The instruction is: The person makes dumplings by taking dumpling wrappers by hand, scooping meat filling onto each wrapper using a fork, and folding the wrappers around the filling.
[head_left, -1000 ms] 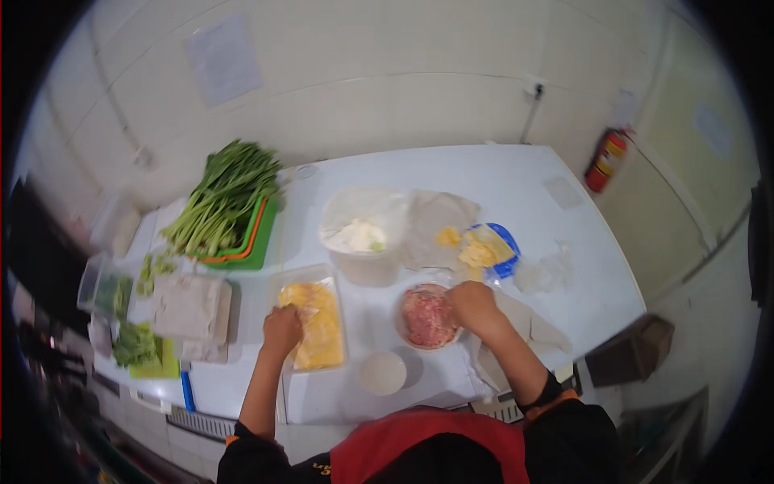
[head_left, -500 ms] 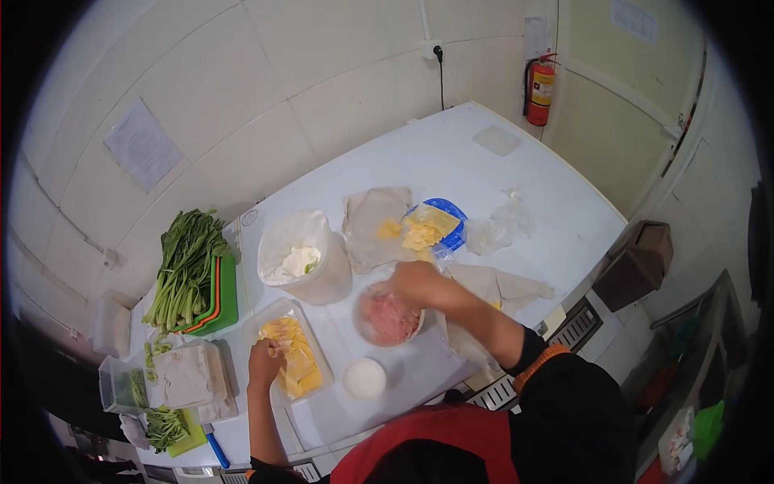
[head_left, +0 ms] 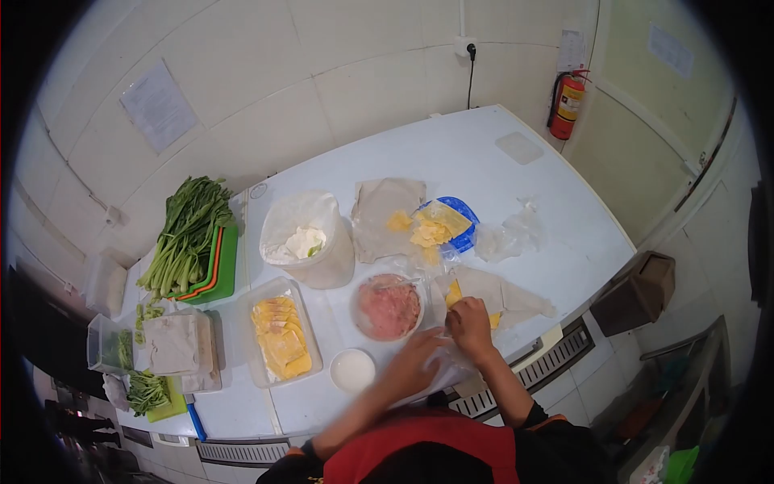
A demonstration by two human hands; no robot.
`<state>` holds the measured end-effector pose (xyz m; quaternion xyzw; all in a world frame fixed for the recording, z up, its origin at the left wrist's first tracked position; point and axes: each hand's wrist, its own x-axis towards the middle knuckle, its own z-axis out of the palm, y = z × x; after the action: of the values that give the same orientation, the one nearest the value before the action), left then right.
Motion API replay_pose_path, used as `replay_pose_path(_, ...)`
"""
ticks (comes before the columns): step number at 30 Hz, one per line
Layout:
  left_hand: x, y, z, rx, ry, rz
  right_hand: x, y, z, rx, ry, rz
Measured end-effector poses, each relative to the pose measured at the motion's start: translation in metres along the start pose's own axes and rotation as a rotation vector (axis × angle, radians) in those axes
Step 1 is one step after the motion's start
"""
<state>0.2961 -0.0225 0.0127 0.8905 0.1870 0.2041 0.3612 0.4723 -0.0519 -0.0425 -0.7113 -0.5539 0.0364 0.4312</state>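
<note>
My right hand (head_left: 471, 324) is closed at the edge of a yellow dough sheet (head_left: 453, 292) that shows from under a grey cloth (head_left: 504, 292). My left hand (head_left: 413, 365), blurred by motion, reaches toward it with fingers apart and nothing visible in them. Just left of the hands is a bowl (head_left: 355, 316) of pink minced meat (head_left: 389, 306). A small white bowl (head_left: 352, 371) stands nearer me. Further left, a clear tray (head_left: 314, 343) holds overlapping folded yellow dough pieces (head_left: 282, 339).
Behind the tray stands a white tub (head_left: 330, 262) of white powder. Dough scraps (head_left: 435, 230) lie on a blue lid (head_left: 463, 240) beside another cloth (head_left: 383, 210). Leafy greens (head_left: 185, 234) fill a green basket (head_left: 226, 274) at left. A blue-handled knife (head_left: 196, 421) lies near the front edge.
My left hand has left the tray and swung right past the small bowl. My right hand has come out of the meat bowl to the dough under the cloth. The view has shifted slightly.
</note>
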Motion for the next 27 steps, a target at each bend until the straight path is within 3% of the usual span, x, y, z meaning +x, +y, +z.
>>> replay_pose_path(3,0.01,-0.003,0.023,0.162,-0.147,0.029,-0.001,0.021,0.001,0.158,-0.027,0.132)
replay_pose_path(5,0.004,-0.015,0.039,0.232,-0.166,-0.11,-0.001,0.037,0.0,0.294,-0.097,0.302)
replay_pose_path(7,0.001,-0.019,0.046,0.249,-0.147,-0.2,0.007,0.048,-0.005,0.486,-0.2,0.525)
replay_pose_path(10,0.0,-0.02,0.053,0.195,-0.075,-0.252,0.01,0.054,-0.015,0.916,-0.205,0.655)
replay_pose_path(13,0.001,-0.02,0.057,0.167,-0.021,-0.292,0.013,0.064,-0.019,1.068,-0.117,0.672)
replay_pose_path(16,0.006,-0.014,0.053,0.139,-0.003,-0.315,0.024,0.081,-0.033,0.97,0.025,0.524)
replay_pose_path(18,0.008,-0.01,0.052,0.139,0.004,-0.296,0.037,0.08,-0.055,1.021,0.077,0.573)
replay_pose_path(22,0.014,-0.012,0.049,0.118,-0.117,-0.395,0.062,0.059,-0.11,1.197,0.144,0.6)
replay_pose_path(24,0.019,-0.009,0.039,0.06,-0.195,-0.431,0.071,0.046,-0.131,1.203,0.103,0.543)
replay_pose_path(27,0.031,0.007,0.013,-0.322,-0.167,-0.402,0.082,0.011,-0.167,1.285,-0.052,0.434)
